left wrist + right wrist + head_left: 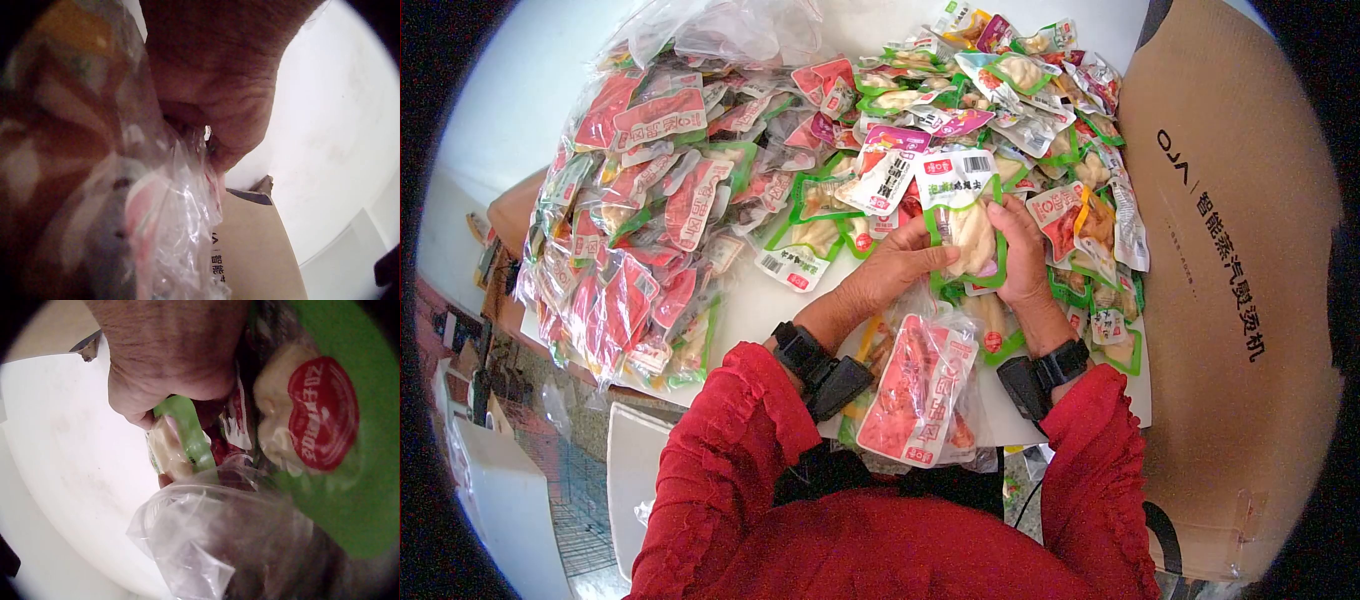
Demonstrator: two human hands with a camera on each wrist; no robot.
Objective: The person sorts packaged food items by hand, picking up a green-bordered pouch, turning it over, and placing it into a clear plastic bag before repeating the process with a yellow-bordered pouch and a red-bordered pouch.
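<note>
Both hands hold one green-edged, clear-fronted snack packet of pale food upright above the table. My left hand pinches its left edge, thumb across the front. On the opposite edge, my right hand grips it with the thumb near the top corner. The right wrist view shows the packet's green edge under the curled right hand. Below the hands, a clear plastic bag with red-and-white packets lies at the table's front edge. Crinkled clear plastic hides the left fingertips in the left wrist view.
A large clear bag stuffed with red and green packets fills the table's left side. Loose packets pile up at the back and right. A tall cardboard box stands along the right edge of the white table.
</note>
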